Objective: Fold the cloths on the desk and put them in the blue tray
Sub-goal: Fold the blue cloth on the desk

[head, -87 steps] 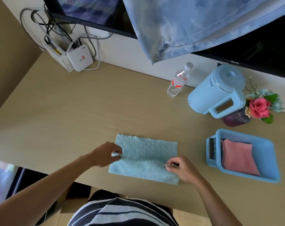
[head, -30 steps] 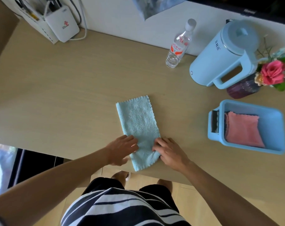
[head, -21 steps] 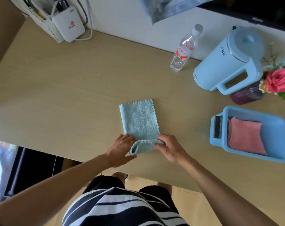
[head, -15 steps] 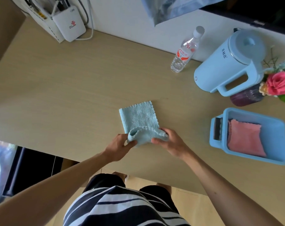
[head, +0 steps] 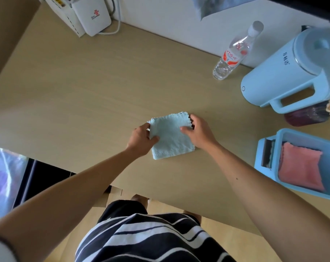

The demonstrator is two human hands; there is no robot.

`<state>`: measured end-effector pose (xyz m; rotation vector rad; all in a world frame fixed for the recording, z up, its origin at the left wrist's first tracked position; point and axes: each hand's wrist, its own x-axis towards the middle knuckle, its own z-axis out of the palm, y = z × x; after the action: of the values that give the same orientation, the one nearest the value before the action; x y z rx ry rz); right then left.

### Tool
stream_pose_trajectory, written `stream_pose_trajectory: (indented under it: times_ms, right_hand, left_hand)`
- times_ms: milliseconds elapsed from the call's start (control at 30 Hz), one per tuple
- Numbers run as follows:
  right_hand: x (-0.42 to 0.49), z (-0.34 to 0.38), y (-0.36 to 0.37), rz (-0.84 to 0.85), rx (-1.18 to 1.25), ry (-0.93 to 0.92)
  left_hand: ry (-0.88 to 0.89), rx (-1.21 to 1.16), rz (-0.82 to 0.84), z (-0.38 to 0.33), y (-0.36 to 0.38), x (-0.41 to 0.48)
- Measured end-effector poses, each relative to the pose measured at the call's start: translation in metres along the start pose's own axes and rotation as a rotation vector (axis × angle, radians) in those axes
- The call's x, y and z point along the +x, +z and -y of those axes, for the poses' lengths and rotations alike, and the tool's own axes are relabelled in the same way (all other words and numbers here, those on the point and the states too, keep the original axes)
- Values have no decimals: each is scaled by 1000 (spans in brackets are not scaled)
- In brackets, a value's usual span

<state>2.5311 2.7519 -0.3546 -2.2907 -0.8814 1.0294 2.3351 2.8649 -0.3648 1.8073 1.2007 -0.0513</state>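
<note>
Two cloths are showing, and one of them, the pink cloth (head: pixel 300 167), is already lying folded inside the blue tray (head: pixel 302 134) at the right edge of the frame. The light blue cloth (head: pixel 171 142) is sitting at the centre of the frame on the pale wood-grain desk (head: pixel 84 91), doubled into a thick, roughly square pad with its scalloped edges stacked along the upper side. The left hand (head: pixel 141 138) is pinching its left edge, thumb on top. The right hand (head: pixel 200 133) is gripping the upper right corner, thumb pressing the top and fingers curling round the edge. Folding is looking finished or nearly so, leaving the carry rightward into the tray. Both cloths are looking soft, fluffy and limp, while the tray is looking like smooth, rigid plastic.
</note>
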Motion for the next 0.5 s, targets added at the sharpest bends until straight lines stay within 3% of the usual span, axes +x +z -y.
stream_pose_trajectory:
  times_ms: [167,267,300,367,433,500]
  right_hand:
    - [3,-6,6,-124,-49,-96]
    - [-11,-7,9,-307,-311,-319]
    - [-15,-8,11,-300,-372,-396]
    - [-21,-9,16,-164,-431,-448]
    - [-25,-13,23,-53,-475,-399]
    - [-29,-16,27,-45,-494,-348]
  left_hand:
    - [15,222,-61,2,6,-2]
    - [356,454,-247,-3,7,-14]
    - [488,520,-250,-6,8,-17]
    - [651,646,-120,-4,16,-16]
    - [658,743,14,6,24,-11]
    - [595,768,68,17,27,-8]
